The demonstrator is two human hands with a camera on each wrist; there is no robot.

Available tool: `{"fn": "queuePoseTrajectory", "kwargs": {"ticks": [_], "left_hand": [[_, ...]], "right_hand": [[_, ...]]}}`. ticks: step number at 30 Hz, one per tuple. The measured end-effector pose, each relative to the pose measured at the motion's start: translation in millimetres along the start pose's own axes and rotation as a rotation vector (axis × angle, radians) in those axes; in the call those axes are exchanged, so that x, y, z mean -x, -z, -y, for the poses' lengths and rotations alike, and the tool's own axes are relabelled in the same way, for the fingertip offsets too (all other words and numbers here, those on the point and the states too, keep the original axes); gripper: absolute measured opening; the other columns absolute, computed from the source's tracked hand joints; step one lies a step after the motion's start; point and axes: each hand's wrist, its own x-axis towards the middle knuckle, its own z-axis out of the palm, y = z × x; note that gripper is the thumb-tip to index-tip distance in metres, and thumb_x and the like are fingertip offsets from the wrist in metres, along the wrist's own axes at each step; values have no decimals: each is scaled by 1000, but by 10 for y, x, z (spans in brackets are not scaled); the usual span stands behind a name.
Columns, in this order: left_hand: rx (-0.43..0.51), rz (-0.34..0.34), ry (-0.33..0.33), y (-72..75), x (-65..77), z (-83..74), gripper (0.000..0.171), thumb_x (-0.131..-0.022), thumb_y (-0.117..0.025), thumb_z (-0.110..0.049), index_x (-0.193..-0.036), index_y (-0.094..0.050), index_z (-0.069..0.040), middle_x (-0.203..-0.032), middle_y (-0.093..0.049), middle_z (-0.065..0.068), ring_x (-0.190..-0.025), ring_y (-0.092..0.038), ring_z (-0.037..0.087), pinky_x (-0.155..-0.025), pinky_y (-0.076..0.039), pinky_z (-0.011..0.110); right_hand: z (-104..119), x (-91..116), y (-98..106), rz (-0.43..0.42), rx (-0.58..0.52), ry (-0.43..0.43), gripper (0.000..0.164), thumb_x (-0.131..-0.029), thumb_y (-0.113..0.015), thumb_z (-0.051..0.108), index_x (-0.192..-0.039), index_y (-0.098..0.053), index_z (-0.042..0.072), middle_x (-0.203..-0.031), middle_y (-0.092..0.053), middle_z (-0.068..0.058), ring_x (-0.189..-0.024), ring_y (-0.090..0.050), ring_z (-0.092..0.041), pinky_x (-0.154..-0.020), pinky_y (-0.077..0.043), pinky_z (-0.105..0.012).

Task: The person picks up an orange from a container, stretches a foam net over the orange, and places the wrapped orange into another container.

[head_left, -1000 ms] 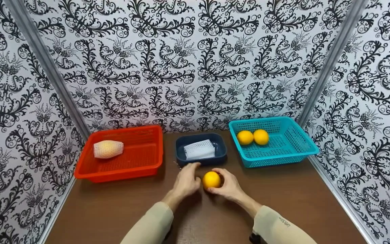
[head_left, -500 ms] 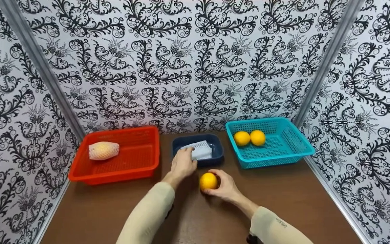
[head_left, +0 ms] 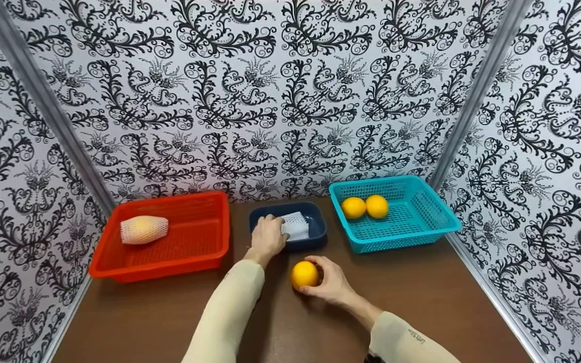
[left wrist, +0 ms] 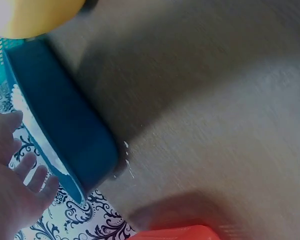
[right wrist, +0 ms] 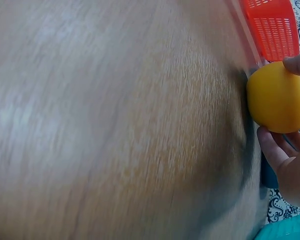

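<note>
My right hand grips an orange low over the brown table, fingers and thumb curled round its right side. The right wrist view has the same orange between thumb and fingers. My left hand reaches over the left part of a small dark blue tray, its fingers at the left end of the white foam fruit nets in it. In the left wrist view the fingers of the left hand are spread and loosely bent beside the tray's rim, with nothing visible between them.
At the left stands a red basket with one fruit in a foam net. A turquoise basket at the right holds two oranges. Patterned wall panels close off the back and sides of the table.
My left hand has moved from beside the orange, forward to the foam nets in the blue tray. The right hand keeps its hold on the orange. The head view has shifted slightly.
</note>
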Motion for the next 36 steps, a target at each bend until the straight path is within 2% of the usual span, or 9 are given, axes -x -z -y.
{"fn": "queuePoseTrajectory", "kwargs": {"ticks": [3, 7, 11, 15, 19, 20, 23, 29, 36], "left_hand": [[-16, 30, 25, -6, -30, -36, 38, -97, -88, -26, -129, -81, -8, -129, -78, 18, -122, -69, 42, -108, -62, 56], [-27, 51, 75, -44, -81, -79, 37, -95, -91, -29, -124, -82, -8, -127, -78, 19, -121, -69, 42, -106, -63, 59], [-36, 21, 97, -104, -128, -104, 30, -93, -91, -25, -116, -85, -8, -121, -79, 19, -119, -70, 43, -102, -64, 60], [-47, -10, 115, -215, -142, -75, 16, -98, -78, -15, -110, -87, -8, -118, -80, 17, -118, -71, 42, -100, -64, 61], [-42, -10, 136, -266, -144, -44, 21, -103, -67, -9, -106, -87, -7, -116, -81, 17, -117, -72, 41, -100, -65, 59], [-32, 4, 136, -216, -134, -62, 21, -105, -67, -9, -107, -87, -5, -117, -81, 18, -117, -73, 42, -102, -65, 58], [-29, -26, 108, -169, -150, -32, 17, -104, -70, -10, -104, -86, -5, -114, -81, 18, -113, -74, 42, -98, -66, 57], [-21, -75, 62, 36, -149, 20, 7, -101, -77, -13, -103, -80, -7, -109, -81, 17, -107, -76, 43, -92, -67, 57], [-20, -118, 4, 219, -56, 74, 6, -99, -78, -12, -105, -79, -10, -106, -82, 14, -103, -78, 41, -89, -66, 57]], "right_hand": [[5, 5, -2, 7, 1, -6, 80, -76, -100, 36, -140, -70, -1, -128, -76, -14, -113, -74, -32, -104, -64, -40], [28, -5, 10, 11, 6, -14, 79, -77, -100, 36, -140, -70, -1, -127, -76, -14, -112, -74, -32, -104, -65, -45], [45, -18, 22, 6, -2, -25, 76, -77, -100, 34, -139, -70, 1, -126, -75, -14, -112, -73, -32, -103, -65, -51], [59, -8, 16, 11, -1, -41, 76, -77, -100, 33, -139, -70, 0, -125, -75, -14, -111, -74, -31, -103, -65, -47], [75, -14, 14, 22, 8, -49, 77, -77, -101, 34, -139, -70, 0, -126, -75, -14, -112, -74, -31, -104, -65, -47], [77, -20, 18, 21, 8, -45, 77, -77, -101, 33, -139, -70, 0, -127, -75, -15, -112, -74, -32, -104, -65, -48], [89, -32, 14, 18, 11, -44, 76, -78, -101, 33, -139, -70, 0, -128, -76, -15, -113, -74, -32, -104, -65, -49], [84, -38, -10, 18, 23, -37, 78, -77, -101, 30, -141, -70, -2, -129, -76, -17, -113, -74, -34, -103, -65, -49], [106, -22, -35, 18, 31, -48, 82, -78, -100, 29, -146, -67, -3, -133, -75, -18, -118, -74, -36, -108, -63, -54]]}}
